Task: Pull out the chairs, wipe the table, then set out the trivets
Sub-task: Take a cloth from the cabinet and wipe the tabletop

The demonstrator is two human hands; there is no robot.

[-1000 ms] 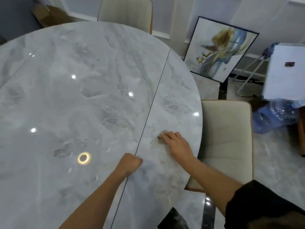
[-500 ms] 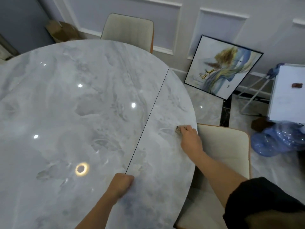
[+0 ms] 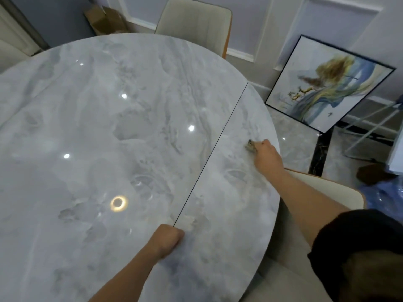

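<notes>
While the left hand [image 3: 168, 238] stays fisted, the cloth [image 3: 250, 146] has slid farther.

one table [image 3: 109, 127], two chairs [image 3: 194, 16], one cloth [image 3: 250, 146]

The person wears a black short sleeve [image 3: 349, 247], loose and matte, which fills the lower right of the frame and ends in a rounded hem on the upper arm. Under it, at the bottom right corner, lies a dim brownish patch [image 3: 368, 280] that I cannot make out. From that hem to the right hand [image 3: 265, 154] the arm is uncovered, and the other arm, running from the bottom edge to the left hand [image 3: 168, 238], is bare along all its visible length.
</notes>
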